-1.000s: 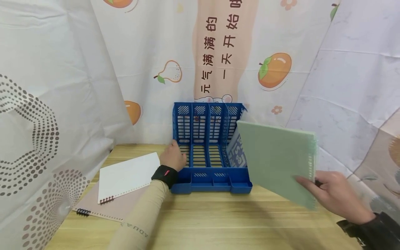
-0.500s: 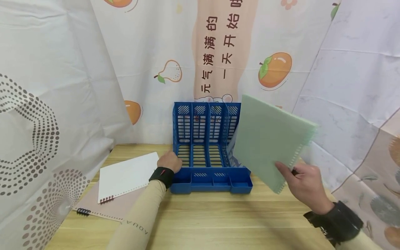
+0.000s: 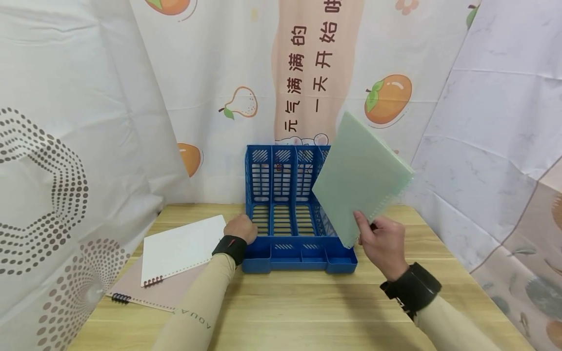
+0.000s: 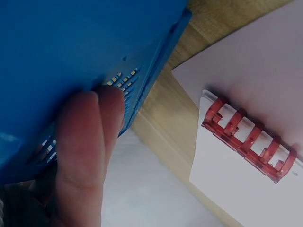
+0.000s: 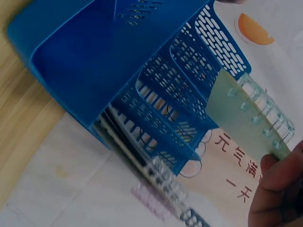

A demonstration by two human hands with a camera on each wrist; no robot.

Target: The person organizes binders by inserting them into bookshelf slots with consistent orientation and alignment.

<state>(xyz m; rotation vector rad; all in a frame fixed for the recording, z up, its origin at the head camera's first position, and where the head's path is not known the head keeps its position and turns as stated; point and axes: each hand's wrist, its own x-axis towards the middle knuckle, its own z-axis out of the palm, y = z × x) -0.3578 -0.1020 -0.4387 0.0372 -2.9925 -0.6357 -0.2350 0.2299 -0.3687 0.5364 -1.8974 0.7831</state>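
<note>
A pale green loose-leaf notebook (image 3: 362, 178) is tilted in the air over the right end of the blue file rack (image 3: 285, 246). My right hand (image 3: 386, 246) pinches it near the lower corner of its bound edge. Clear rings show along that edge in the right wrist view, where the thumb presses on the cover. My left hand (image 3: 240, 229) grips the front left side wall of the rack. In the left wrist view two fingers (image 4: 80, 142) lie against the blue plastic; the thumb is hidden. The green notebook covers the rack's right compartment in the head view.
Several ring-bound notebooks (image 5: 142, 165) stand in the rack's end compartment. On the table's left lie a white notebook (image 3: 184, 248) with red rings and, under it, a pinkish one (image 3: 171, 292) with black rings. A printed curtain (image 3: 219, 161) hangs behind the rack.
My right hand has carried the green notebook left and up, tilting it more steeply over the rack. My left hand has shifted slightly down along the rack's left side.
</note>
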